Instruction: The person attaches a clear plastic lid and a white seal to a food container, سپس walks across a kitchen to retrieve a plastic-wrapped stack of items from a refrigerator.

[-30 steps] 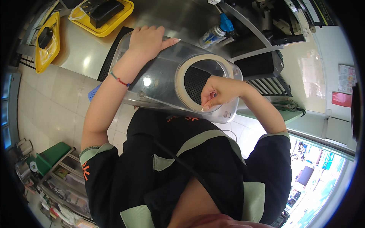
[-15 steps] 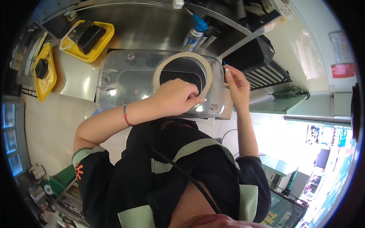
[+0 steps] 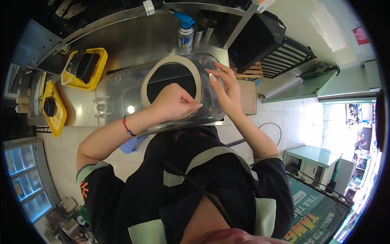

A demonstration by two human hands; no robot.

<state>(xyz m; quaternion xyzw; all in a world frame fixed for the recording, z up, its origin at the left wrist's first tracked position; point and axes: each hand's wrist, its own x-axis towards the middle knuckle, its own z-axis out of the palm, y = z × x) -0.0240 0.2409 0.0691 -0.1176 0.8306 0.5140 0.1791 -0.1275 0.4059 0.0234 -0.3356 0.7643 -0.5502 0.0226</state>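
Clear plastic housing (image 3: 118, 95) with a beige ring gasket (image 3: 151, 77) around its round opening sits upper centre of frame on the steel counter (image 3: 134, 40), yellow trays (image 3: 83, 67) to its left, blue-capped spray can (image 3: 185, 36) just above. Left hand (image 3: 174, 101) curled, fingertips pinching the gasket's lower right edge. Right hand (image 3: 223, 89) half open, fingers pressing the ring's right side.

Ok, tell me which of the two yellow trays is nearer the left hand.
The upper yellow tray, the one lying flat beside the clear cover's top-left corner. The other yellow tray sits farther left, well away from the left hand.
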